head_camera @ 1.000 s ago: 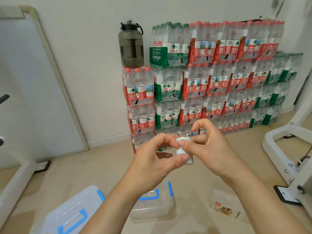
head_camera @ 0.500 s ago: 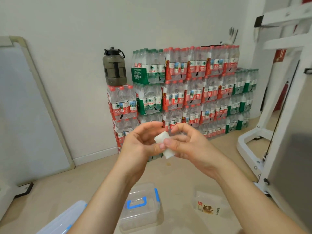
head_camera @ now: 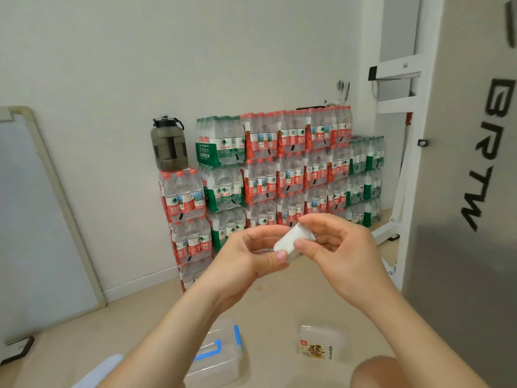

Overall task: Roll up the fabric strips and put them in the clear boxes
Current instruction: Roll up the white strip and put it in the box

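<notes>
A small white rolled fabric strip (head_camera: 291, 240) is held in the air in front of me, tilted with one end up to the right. My left hand (head_camera: 249, 261) pinches its lower end with thumb and fingers. My right hand (head_camera: 338, 247) grips its upper part, thumb on the front. Below on the floor stands a clear box with a blue handle and clips (head_camera: 216, 357), partly behind my left forearm. A second clear box with a printed label (head_camera: 321, 344) sits to its right.
Stacked packs of water bottles (head_camera: 279, 169) line the wall ahead, with a dark jug (head_camera: 168, 147) on top. A whiteboard (head_camera: 36, 219) leans at left. A white frame and grey panel (head_camera: 461, 191) stand close at right. Another clear lid (head_camera: 98, 371) lies at the bottom left.
The view has swung right and tilted up, so the boxes sit lower in frame. Both hands have turned the roll between the fingers; it now tilts more, with its upper end to the right.
</notes>
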